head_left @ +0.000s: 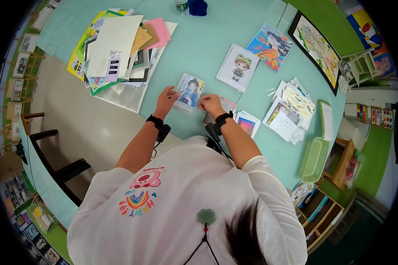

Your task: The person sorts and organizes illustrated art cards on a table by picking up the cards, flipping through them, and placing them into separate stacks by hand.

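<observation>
A stack of cards in a clear sleeve or case point(189, 92), with a figure in blue printed on top, lies on the light green table between my hands. At its left edge is my left hand point(166, 99), its fingers curved and apart, holding nothing that I can see. My right hand point(211, 104) is closed in a pinch by the right edge; whatever may be between its fingertips is too small to tell. Partly under my right wrist lies a pinkish flat item point(227, 105). Close by is a small pile of colourful prints point(246, 124).
Papers and folders point(115, 48) are piled at the left. A drawing with a frog hat point(238, 68), a bright orange-blue picture point(269, 46), a framed picture point(316, 48) and loose sheets point(289, 112) lie rightward. A green bin point(314, 160) and a bottle point(182, 6) stand around.
</observation>
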`<state>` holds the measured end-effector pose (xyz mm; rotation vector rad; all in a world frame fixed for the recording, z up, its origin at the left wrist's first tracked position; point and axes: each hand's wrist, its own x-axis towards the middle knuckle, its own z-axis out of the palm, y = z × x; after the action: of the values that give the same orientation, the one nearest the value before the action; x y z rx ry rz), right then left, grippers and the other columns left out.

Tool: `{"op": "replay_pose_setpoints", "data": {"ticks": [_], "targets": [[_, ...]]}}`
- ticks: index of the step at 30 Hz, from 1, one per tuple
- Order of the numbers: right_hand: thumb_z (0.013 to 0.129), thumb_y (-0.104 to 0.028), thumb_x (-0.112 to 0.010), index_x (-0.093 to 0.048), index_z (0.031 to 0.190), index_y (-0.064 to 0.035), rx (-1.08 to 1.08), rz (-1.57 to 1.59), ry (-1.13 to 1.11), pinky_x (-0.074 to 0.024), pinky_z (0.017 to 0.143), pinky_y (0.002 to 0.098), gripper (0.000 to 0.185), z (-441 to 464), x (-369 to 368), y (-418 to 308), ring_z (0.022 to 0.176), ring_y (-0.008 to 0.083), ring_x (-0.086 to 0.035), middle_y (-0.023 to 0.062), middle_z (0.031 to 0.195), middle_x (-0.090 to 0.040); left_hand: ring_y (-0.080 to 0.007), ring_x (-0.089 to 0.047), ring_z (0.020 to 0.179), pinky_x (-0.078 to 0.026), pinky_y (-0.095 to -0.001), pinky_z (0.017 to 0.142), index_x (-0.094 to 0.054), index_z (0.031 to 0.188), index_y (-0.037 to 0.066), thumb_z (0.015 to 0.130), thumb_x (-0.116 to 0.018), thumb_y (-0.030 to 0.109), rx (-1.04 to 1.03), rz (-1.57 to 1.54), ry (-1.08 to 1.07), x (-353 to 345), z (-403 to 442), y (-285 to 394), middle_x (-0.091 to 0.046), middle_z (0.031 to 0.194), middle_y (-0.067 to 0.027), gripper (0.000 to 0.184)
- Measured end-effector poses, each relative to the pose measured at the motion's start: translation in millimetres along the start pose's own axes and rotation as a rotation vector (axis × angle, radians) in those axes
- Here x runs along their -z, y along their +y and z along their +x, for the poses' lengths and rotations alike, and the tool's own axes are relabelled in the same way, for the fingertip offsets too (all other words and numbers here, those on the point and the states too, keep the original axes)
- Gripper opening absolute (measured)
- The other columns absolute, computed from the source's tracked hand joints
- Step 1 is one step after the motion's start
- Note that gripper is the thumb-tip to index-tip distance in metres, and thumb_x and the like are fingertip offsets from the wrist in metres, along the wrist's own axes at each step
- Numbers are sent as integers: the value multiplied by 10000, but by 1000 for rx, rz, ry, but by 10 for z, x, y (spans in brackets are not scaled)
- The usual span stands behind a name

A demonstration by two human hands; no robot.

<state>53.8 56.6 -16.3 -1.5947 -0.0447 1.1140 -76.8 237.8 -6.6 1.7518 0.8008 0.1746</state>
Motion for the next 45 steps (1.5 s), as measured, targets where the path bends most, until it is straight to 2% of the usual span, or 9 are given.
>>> {"op": "replay_pose_setpoints", "data": {"ticks": [3, 9, 19, 22, 26, 29, 33, 38, 45], "targets": [[828, -48, -613, -599, 823, 54, 2, -30, 30, -522, 526, 259, 103, 146, -41, 95, 572, 157, -613, 105, 706, -638, -310, -535, 1048, -432, -375, 908, -507, 1205, -7, 750, -719, 126, -154, 288, 100, 15, -20, -143, -556, 1138, -176, 519], [832, -89, -626, -590, 805, 52, 29, -238, 151, -519, 504, 273, 148, 232, -138, 246, 554, 161, -612, 110, 678, -634, -356, -455, 1134, -371, -395, 984, -444, 1273, 2, 718, -703, 58, -206, 394, -111, 72, -106, -184, -491, 1216, -191, 615], [845, -167, -636, -597, 813, 46, 118, -444, 168, -505, 508, 279, 219, 352, -90, 320, 558, 154, -605, 106, 678, -630, -395, -433, 1136, -376, -423, 967, -416, 1286, 4, 725, -628, 3, -228, 453, -119, 67, -32, -189, -476, 1221, -201, 599], [850, -175, -632, -585, 819, 41, 72, -212, 192, -502, 517, 280, 223, 82, 87, 62, 556, 150, -597, 98, 677, -626, -403, -430, 1142, -367, -432, 975, -408, 1284, -5, 726, -628, 30, -242, 450, -67, 30, -31, -208, -473, 1221, -218, 600], [848, -167, -623, -574, 797, 31, 174, -34, 425, -486, 510, 271, 210, -145, 780, 193, 544, 140, -588, 83, 660, -620, -405, -428, 1146, -346, -441, 995, -424, 1255, -22, 738, -620, 43, -425, 543, 156, -54, 48, -352, -461, 1224, -244, 556], [817, -159, -624, -597, 758, 9, 249, 12, 705, -482, 532, 296, 180, -576, 1540, 407, 563, 168, -604, 92, 641, -623, -381, -433, 1155, -345, -423, 999, -445, 1239, -4, 757, -604, 36, -490, 429, 59, -284, 4, 134, -470, 1230, -217, 509], [746, -200, -660, -627, 741, -27, 244, -379, 1310, -494, 624, 354, 177, -1236, 2898, 1060, 643, 249, -621, 117, 698, -642, -356, -441, 1159, -342, -408, 1004, -459, 1237, 18, 771, -583, 22, -585, 388, -144, -837, -126, 570, -480, 1232, -188, 483], [629, -330, -794, -571, 1004, 30, -34, -473, 1286, -499, 717, 353, 565, -1684, 3558, 1342, 814, 288, -617, 192, 919, -627, -355, -442, 1154, -345, -408, 1005, -469, 1228, 18, 775, -567, 12, -625, 353, -416, -1547, -381, 866, -482, 1232, -178, 464], [539, -419, -840, -471, 1173, 41, -229, -524, 1178, -435, 916, 410, 866, -1816, 3326, 916, 1080, 368, -485, 250, 1153, -492, -345, -454, 1144, -368, -390, 987, -479, 1214, 16, 787, -569, 40, -617, 429, -607, -2122, -737, 1041, -491, 1230, -176, 437]]}}
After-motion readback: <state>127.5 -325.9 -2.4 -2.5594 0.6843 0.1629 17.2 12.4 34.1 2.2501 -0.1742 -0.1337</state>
